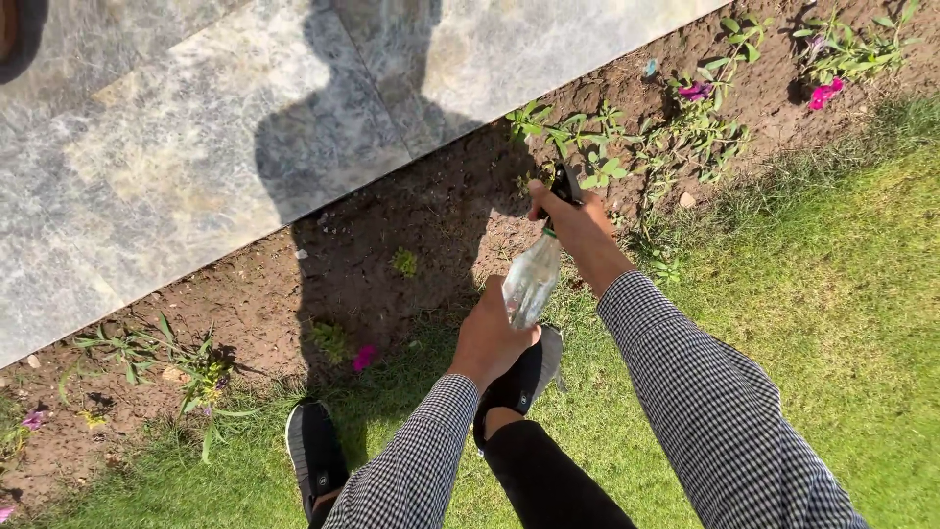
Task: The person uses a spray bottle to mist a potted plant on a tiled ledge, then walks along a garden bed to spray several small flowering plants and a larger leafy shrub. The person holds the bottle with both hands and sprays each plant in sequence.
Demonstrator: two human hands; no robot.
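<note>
Standing on grass (832,323), soil bed (392,225) beside stone paving (176,137), hands gripping spray bottle (532,279)

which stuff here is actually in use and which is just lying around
In use: clear spray bottle, its black trigger head in the right hand, left hand at its base.

Lying about: pink flowers, small stones, stone paving.

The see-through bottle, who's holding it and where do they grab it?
Both hands hold the clear spray bottle. The right hand grips its dark trigger head at the top; the left hand supports the bottom end.
</note>
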